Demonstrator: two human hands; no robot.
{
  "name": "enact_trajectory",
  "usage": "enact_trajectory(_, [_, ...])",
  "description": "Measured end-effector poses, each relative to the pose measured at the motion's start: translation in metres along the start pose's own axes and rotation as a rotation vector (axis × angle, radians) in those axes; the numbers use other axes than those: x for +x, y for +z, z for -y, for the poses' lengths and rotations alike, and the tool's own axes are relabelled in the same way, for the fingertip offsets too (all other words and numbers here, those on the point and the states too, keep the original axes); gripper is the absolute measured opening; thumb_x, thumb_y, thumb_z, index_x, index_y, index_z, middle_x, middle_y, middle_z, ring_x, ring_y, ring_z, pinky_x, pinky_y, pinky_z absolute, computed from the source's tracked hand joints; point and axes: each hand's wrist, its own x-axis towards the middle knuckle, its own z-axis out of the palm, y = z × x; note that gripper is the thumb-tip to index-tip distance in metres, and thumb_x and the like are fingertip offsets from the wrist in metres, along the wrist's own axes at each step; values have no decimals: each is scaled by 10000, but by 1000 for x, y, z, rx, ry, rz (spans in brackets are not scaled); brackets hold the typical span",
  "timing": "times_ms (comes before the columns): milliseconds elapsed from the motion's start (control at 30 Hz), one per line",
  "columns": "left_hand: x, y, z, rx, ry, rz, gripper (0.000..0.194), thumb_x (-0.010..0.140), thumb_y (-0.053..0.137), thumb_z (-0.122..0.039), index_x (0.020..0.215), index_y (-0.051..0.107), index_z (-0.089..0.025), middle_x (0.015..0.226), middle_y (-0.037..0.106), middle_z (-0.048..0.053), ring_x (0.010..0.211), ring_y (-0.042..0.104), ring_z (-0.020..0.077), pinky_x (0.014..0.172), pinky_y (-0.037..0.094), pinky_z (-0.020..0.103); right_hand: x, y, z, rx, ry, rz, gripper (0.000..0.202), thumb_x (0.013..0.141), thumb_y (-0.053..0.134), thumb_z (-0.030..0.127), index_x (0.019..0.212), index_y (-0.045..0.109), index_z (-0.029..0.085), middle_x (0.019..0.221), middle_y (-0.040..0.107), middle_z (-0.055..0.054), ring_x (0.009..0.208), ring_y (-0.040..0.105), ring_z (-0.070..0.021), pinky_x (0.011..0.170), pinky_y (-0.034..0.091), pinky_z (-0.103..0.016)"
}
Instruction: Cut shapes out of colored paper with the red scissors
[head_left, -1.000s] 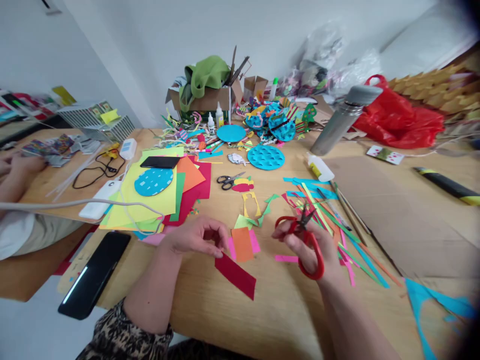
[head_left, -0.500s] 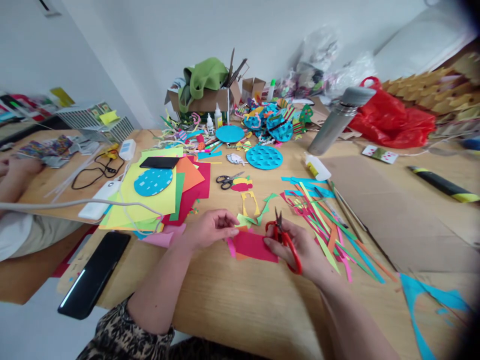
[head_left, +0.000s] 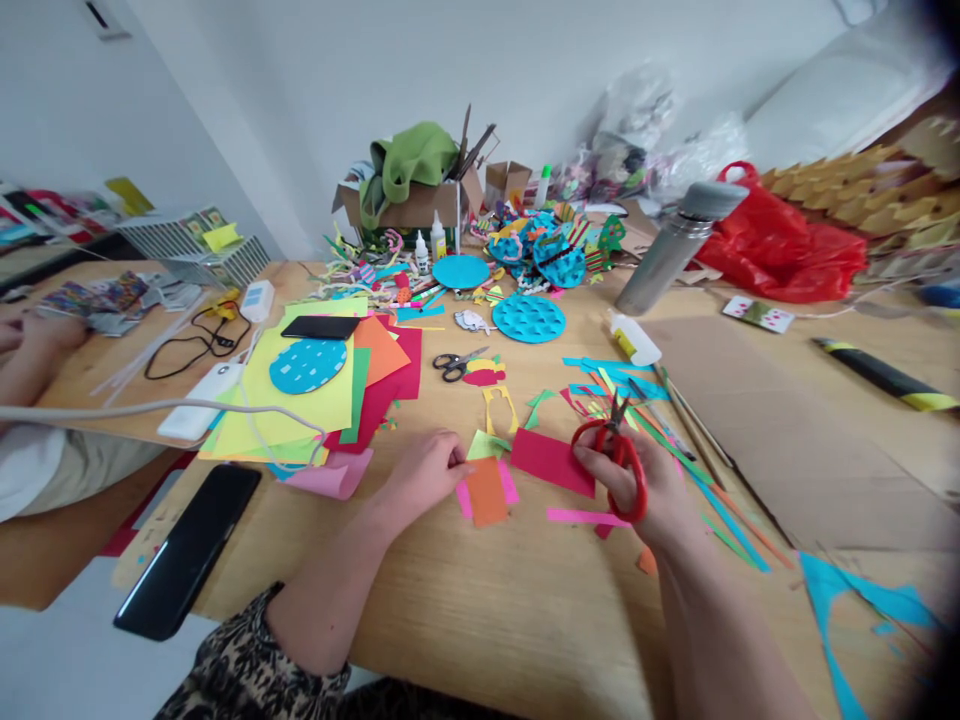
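Observation:
In my right hand [head_left: 652, 480] are red-handled scissors [head_left: 616, 450], their dark blades pointing up and away from me. The same hand's thumb is at the right end of a red paper rectangle [head_left: 546, 460]. My left hand [head_left: 427, 475] is closed, with its fingertips at the upper left corner of a small orange paper [head_left: 487, 492]. Pink paper pieces [head_left: 511, 484] stick out from under the orange one. Just beyond lies a light green scrap [head_left: 486, 445]. A pink strip [head_left: 581, 516] rests below the red paper.
Coloured paper sheets [head_left: 322, 420] and a black phone [head_left: 187, 550] lie to the left. Black-handled scissors [head_left: 454, 366] are further back. On the right are paper strips [head_left: 720, 500], a glue bottle [head_left: 634, 338], a steel flask [head_left: 667, 255] and cardboard [head_left: 787, 430]. Another person's arm [head_left: 37, 350] is at far left.
My right hand has moved right with the scissors, and the red paper has slid the same way. The orange and pink pieces beneath it are now uncovered. My left hand's fingers have closed more.

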Motion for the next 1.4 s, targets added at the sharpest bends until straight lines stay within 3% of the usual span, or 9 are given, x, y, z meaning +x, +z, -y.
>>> enact_trajectory(300, [1,-2,1,-19,-19,26,116,802,625,-238,704,588,-188,742,652,28,713,596,177,621,403,288,0,2,7,56,-53,-217,198,743,719,355,689,616,194,570,546,21,521,478,-138,485,364,-249])
enact_trajectory(533, [2,-1,6,-193,-28,65,153,787,631,-297,695,563,-196,673,606,-3,658,569,165,592,392,275,3,0,-1,49,-51,-201,183,741,717,361,691,627,210,589,574,16,535,506,-156,495,400,-264])
enact_trajectory(867, [2,-2,5,-188,-11,80,152,781,619,-286,681,550,-195,639,577,-14,626,540,158,588,373,273,-3,8,2,122,-27,-193,172,727,722,339,774,639,197,633,583,8,562,510,-155,514,409,-260])
enact_trajectory(1067, [1,-3,5,-214,-4,111,221,802,594,-366,673,572,-187,623,555,-15,595,489,144,548,321,268,-3,8,-2,85,-45,-112,166,742,698,321,814,633,187,630,571,13,551,517,-148,515,419,-250])
enact_trajectory(1200, [3,-4,5,-252,-18,59,309,832,556,-426,639,543,-184,582,481,-29,573,425,127,542,275,269,-5,13,-5,66,-37,-31,162,737,696,300,825,620,188,666,596,3,562,533,-144,520,431,-242])
enact_trajectory(1300, [3,-6,4,-408,-5,37,396,865,508,-499,624,517,-185,564,411,-39,565,379,116,545,261,267,-6,23,-5,84,-56,23,164,719,695,297,804,606,190,661,593,3,541,527,-138,499,427,-237])
enact_trajectory(1400, [1,-6,0,-606,3,126,419,839,551,-551,653,546,-176,591,441,-36,568,379,107,541,262,258,-8,33,-2,101,-52,97,166,713,685,303,779,580,192,639,580,6,506,509,-130,467,414,-236])
